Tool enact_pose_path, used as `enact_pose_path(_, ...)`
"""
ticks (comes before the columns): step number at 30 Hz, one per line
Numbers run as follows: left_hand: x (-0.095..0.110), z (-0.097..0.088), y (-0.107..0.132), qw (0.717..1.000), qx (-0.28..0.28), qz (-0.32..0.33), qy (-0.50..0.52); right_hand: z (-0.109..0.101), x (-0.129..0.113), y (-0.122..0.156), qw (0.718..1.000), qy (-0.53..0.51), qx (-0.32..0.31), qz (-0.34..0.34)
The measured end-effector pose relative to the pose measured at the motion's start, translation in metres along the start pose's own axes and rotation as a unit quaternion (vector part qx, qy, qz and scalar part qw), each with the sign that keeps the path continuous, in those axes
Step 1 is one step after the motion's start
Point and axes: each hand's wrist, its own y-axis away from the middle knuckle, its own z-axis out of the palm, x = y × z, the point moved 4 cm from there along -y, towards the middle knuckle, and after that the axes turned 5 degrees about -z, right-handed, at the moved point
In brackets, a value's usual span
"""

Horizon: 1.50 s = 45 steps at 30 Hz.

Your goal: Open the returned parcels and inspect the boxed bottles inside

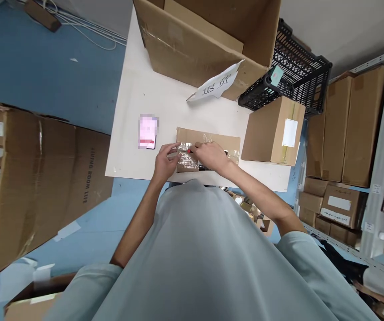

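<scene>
A flat cardboard box [208,135] lies near the front edge of the white table [132,93], with shiny clear tape [188,161] across its top. My left hand [165,161] is at the box's left end, fingers apart and fingertips against the taped edge. Over the middle of the box, my right hand [212,156] is closed with its fingers bent down. A small red bit shows by its fingertips and dark parts show beside and under the palm. What it grips is mostly hidden. To the left lies a phone [147,131] with a lit, blurred screen.
A big open carton [192,53] stands at the back, a sheet with handwriting [217,84] at its front. To the right are a black plastic crate [307,76] and a labelled carton [262,133]. Shelves with boxes [345,129] line the right; another large carton [55,174] stands left.
</scene>
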Motion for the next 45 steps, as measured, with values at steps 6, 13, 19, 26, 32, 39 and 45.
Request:
enact_pose_path(6,0.001,0.0,0.0,1.0,0.0,-0.011,0.003,-0.007,-0.016,-0.005,1.0,0.013,0.001,0.007)
enact_pose_path(13,0.004,-0.001,-0.001,1.0,0.013,-0.028,-0.005,0.007,0.02,0.028,0.998,0.01,-0.027,0.053)
enact_pose_path(19,0.01,0.006,0.001,0.999,0.007,-0.049,-0.003,0.044,0.081,0.095,0.986,-0.016,-0.082,0.147)
enact_pose_path(26,0.017,0.027,0.006,0.997,0.0,-0.076,-0.013,0.066,0.094,0.123,0.979,-0.067,-0.092,0.169)
enact_pose_path(32,0.015,0.042,0.008,0.996,-0.004,-0.088,-0.02,0.092,0.107,0.145,0.976,-0.095,-0.082,0.175)
enact_pose_path(39,0.01,0.048,0.007,0.997,0.023,-0.074,-0.027,0.106,0.117,0.143,0.986,-0.094,-0.074,0.115)
enact_pose_path(45,0.023,0.022,-0.002,0.98,0.148,0.014,-0.134,0.089,0.094,0.109,0.994,-0.088,-0.038,0.059)
